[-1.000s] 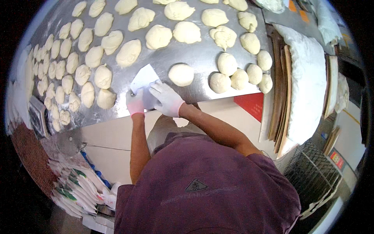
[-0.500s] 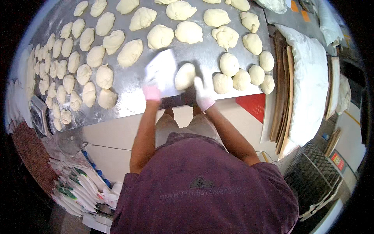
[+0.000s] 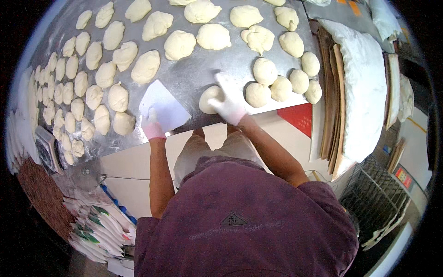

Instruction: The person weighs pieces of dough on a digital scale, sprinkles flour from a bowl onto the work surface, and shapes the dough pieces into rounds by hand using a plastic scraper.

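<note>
My left hand (image 3: 153, 125), in a white glove with a pink cuff, grips a flat white sheet (image 3: 167, 105) by its lower left edge. The sheet lies tilted low over the metal table, its material unclear. Close to the table's front edge sits a smooth round dough ball (image 3: 209, 99). Against its right side is my gloved right hand (image 3: 227, 100), thumb across the dough and fingers stretched forward, slightly blurred. Several round dough balls (image 3: 259, 95) cluster right of that hand. Rougher dough lumps (image 3: 146, 67) lie beyond the sheet and to its left.
The floured metal table (image 3: 194, 74) has its front edge right before my legs. Boards (image 3: 336, 92) and a white cloth-like bundle (image 3: 362, 92) stand at its right end. A small square device (image 3: 48, 148) is at the left corner, with white packages (image 3: 99, 228) below.
My left hand has moved left with the white sheet, away from the dough ball. My right hand has shifted left onto the ball's side. The view has shifted slightly.
</note>
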Demonstrator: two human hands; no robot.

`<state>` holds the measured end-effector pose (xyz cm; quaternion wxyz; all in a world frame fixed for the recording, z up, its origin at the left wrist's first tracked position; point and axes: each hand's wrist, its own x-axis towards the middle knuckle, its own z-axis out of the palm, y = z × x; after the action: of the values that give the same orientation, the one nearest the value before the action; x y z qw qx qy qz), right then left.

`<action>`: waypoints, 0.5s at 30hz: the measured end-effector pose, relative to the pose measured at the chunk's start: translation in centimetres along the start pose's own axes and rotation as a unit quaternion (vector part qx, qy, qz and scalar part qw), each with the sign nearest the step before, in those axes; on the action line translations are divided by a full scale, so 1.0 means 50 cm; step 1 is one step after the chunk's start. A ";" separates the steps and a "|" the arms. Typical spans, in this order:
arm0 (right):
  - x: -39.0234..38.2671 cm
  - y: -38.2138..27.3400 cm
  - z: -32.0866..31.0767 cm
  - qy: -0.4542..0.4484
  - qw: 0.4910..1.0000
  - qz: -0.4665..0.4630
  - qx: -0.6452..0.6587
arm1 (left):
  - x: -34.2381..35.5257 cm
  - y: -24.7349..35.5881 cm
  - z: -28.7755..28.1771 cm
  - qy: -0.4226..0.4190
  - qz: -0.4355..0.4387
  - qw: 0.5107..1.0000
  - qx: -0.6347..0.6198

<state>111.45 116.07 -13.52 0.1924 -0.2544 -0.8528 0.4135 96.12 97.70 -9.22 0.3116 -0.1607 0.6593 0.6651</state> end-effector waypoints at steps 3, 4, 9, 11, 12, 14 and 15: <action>0.024 -0.043 0.062 -0.040 0.986 -0.148 -0.059 | 0.100 -0.223 -0.048 -0.074 0.251 0.893 0.366; 0.021 -0.021 0.064 -0.046 0.986 -0.149 -0.060 | 0.048 -0.214 0.046 -0.051 0.267 0.916 0.295; 0.077 0.054 -0.041 -0.014 1.000 0.004 -0.017 | -0.024 -0.061 0.051 -0.018 0.106 0.974 0.201; 0.116 0.073 -0.065 -0.027 0.976 -0.092 -0.193 | -0.030 -0.020 -0.050 0.043 0.080 0.968 0.233; 0.116 0.068 -0.065 -0.031 0.961 -0.097 -0.256 | -0.040 -0.013 -0.106 0.074 0.044 0.964 0.253; 0.120 0.044 -0.047 -0.035 0.976 -0.081 -0.197 | -0.046 -0.067 -0.315 0.078 0.195 0.930 0.301; 0.118 0.042 -0.045 -0.033 0.986 -0.050 -0.158 | -0.069 -0.009 -0.311 0.150 0.148 0.964 0.165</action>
<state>108.52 122.03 -13.19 0.1420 -0.2247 -0.9251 0.2712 95.95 81.78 -8.63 0.1300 -0.1057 0.8154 0.5541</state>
